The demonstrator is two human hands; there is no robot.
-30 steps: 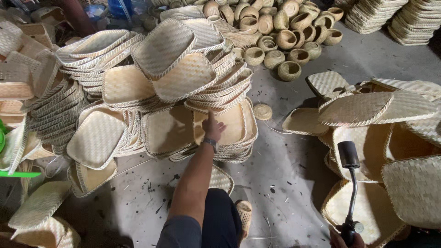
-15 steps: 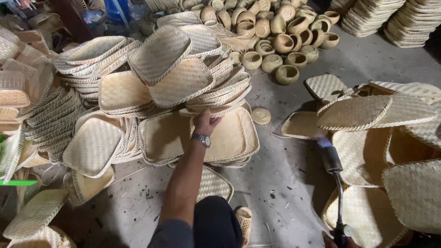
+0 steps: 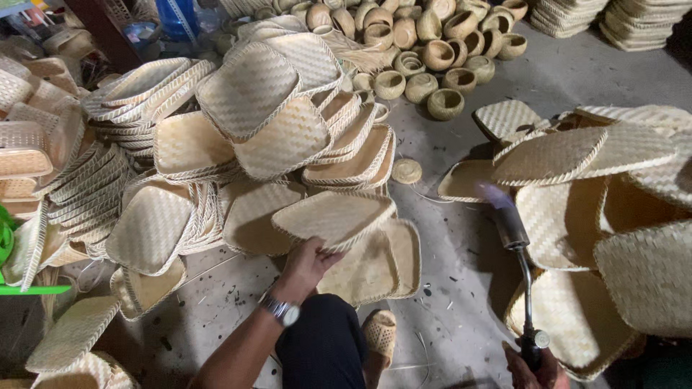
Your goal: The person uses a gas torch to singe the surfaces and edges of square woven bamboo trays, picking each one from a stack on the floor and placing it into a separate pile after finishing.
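Gripping a flat woven tray (image 3: 335,216) by its near edge, my left hand (image 3: 306,263) lifts it tilted above the stack of trays (image 3: 375,270) on the concrete floor (image 3: 461,288). My right hand (image 3: 530,364) is closed around the handle of a gas torch (image 3: 515,238), its nozzle pointing away from me toward the tray pile on the right (image 3: 577,209).

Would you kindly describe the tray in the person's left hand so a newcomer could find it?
Find the big heap of woven trays left of centre. At its near edge, the left hand grips one pale square tray by its rim; unlike its stacked neighbours, it is lifted and tilted.
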